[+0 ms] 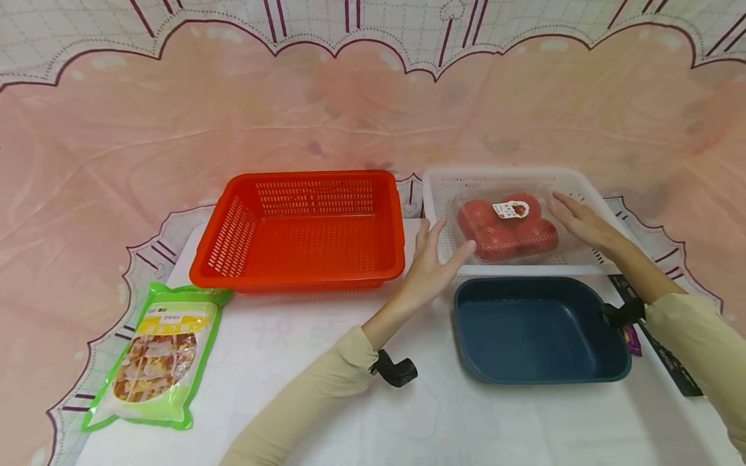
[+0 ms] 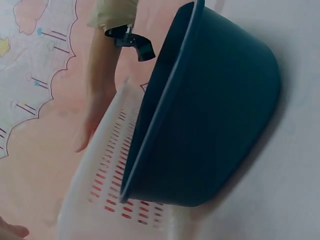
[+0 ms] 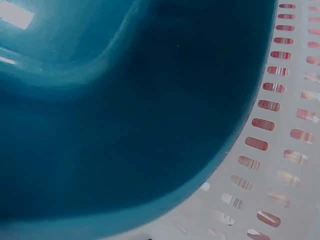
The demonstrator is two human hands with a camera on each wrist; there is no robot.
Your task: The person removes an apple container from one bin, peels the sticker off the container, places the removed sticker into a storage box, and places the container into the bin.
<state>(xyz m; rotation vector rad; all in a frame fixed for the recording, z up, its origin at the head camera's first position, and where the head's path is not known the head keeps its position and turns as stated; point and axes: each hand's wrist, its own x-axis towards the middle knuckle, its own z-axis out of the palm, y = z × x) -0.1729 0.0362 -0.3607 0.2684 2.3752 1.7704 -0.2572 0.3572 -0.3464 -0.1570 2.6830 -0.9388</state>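
A clear plastic pack of tomatoes (image 1: 508,228) with a white label lies in the white basket (image 1: 524,269). My right hand (image 1: 585,224) reaches over the basket's right side, its straight fingers at the pack's right end; whether they touch it I cannot tell. At the basket's left front corner is my left hand (image 1: 430,270), fingers spread and thumb stretched toward the pack, holding nothing. Part of a left-hand digit (image 2: 14,230) shows at the corner of the left wrist view. The tomatoes are hidden there behind the basket wall.
A blue tub (image 1: 539,336) stands in front of the white basket. Left of it is a red basket (image 1: 315,249). A green food bag (image 1: 160,362) lies at the table's left. A purple packet (image 1: 632,341) and a dark strip (image 1: 670,362) peek out right of the tub.
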